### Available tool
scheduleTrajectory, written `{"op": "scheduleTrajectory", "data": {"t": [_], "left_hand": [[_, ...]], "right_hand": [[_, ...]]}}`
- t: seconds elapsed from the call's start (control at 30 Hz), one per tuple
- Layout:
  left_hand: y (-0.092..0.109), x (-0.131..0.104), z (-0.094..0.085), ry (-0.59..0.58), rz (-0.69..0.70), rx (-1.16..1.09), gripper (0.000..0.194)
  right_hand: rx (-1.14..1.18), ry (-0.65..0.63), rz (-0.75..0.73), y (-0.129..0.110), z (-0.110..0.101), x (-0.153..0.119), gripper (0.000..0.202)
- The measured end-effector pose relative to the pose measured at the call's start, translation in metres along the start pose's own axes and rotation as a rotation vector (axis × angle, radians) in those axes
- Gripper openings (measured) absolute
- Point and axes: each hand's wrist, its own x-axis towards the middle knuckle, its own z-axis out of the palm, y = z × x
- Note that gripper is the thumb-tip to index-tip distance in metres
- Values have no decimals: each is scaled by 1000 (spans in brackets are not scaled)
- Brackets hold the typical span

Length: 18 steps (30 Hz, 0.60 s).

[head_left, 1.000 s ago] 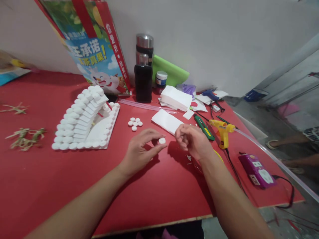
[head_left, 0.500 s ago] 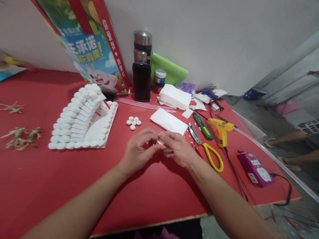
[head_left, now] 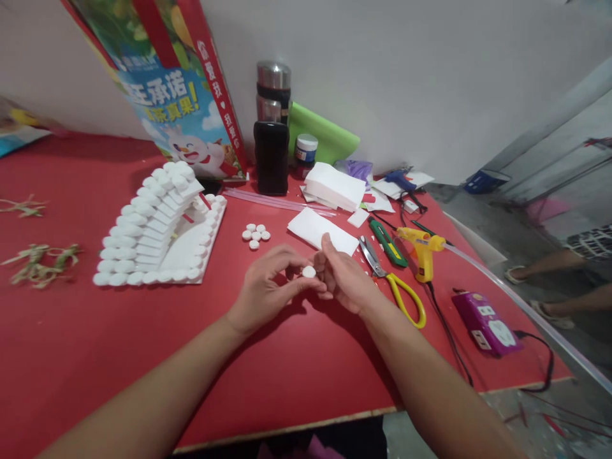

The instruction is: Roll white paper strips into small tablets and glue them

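Between thumb and fingers, my left hand [head_left: 272, 287] pinches a small round white disc [head_left: 308, 271]. My right hand [head_left: 342, 274] is right beside it, thumb raised and apart, its other fingers curled near the disc and partly hidden. Several similar white discs [head_left: 255, 245] lie in a cluster on the red table [head_left: 268, 382], beyond my left hand. To the left stands a white curved stepped model [head_left: 162, 236] edged with rounded white pieces. A folded white sheet [head_left: 322, 231] lies just behind my hands.
Right of my hands lie yellow-handled scissors [head_left: 406, 299], a green cutter [head_left: 388, 242], a yellow glue gun [head_left: 423, 248] and a purple power box [head_left: 488, 324]. Behind stand a black phone-like object [head_left: 271, 158], a flask [head_left: 274, 76] and a printed bag [head_left: 191, 108]. A person's legs [head_left: 564, 264] show at right.
My right thumb has lifted off the white disc and now points up, leaving the disc in plain view in my left fingers. My left hand has barely moved.
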Motion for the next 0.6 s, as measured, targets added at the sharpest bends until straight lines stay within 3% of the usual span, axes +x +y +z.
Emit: {"op": "scheduleTrajectory", "data": {"t": [0.17,0.37,0.5,0.6], "left_hand": [[2,4,-4,41,-110,9,21],[1,1,-1,37,-330,-53,23],[1,0,-1,1,-271,11,10],[-1,0,-1,-28,-181,72,9]], "right_hand": [[-24,95,-218,-1,-10,1,34],[-59,33,-362,-1,-14,-3,14],[-158,13,-377,-2,-12,-5,18],[-171,5,-310,-1,-12,-5,24]]}}
